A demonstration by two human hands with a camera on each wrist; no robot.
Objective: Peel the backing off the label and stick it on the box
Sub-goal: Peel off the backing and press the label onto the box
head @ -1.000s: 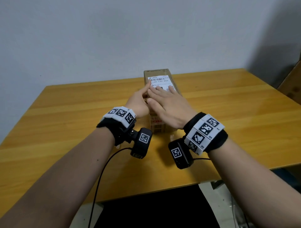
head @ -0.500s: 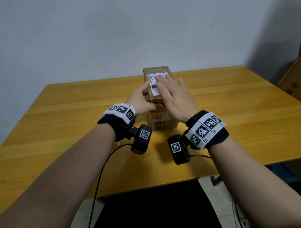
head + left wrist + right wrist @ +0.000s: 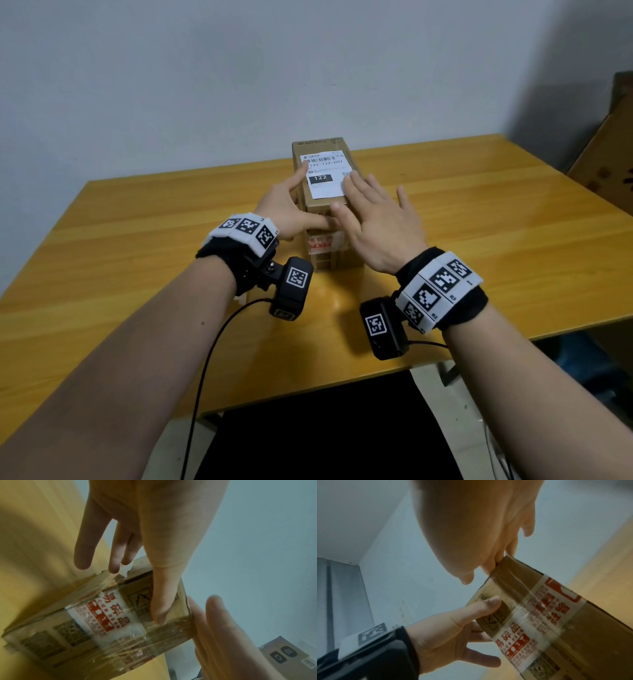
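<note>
A tall brown cardboard box [image 3: 337,236] stands on the wooden table [image 3: 479,219]. A white printed label [image 3: 325,186] lies flat on its top face. My left hand [image 3: 289,210] is beside the box's left side; its index fingertip touches the label's far left corner and its thumb [image 3: 161,601] lies straight along the taped near face. My right hand [image 3: 375,221] lies flat over the box's right edge, fingers straight, fingertips resting on the label's right edge. The box [image 3: 547,622] fills the lower right of the right wrist view. No backing sheet is visible.
A second cardboard box [image 3: 609,154] leans at the far right beyond the table. The grey wall [image 3: 308,68] rises just behind the table. A black cable [image 3: 205,359] hangs from the left wrist camera over the table's near edge.
My right hand slid up the label, then drew back to the right, uncovering most of it. The left hand kept its place against the box.
</note>
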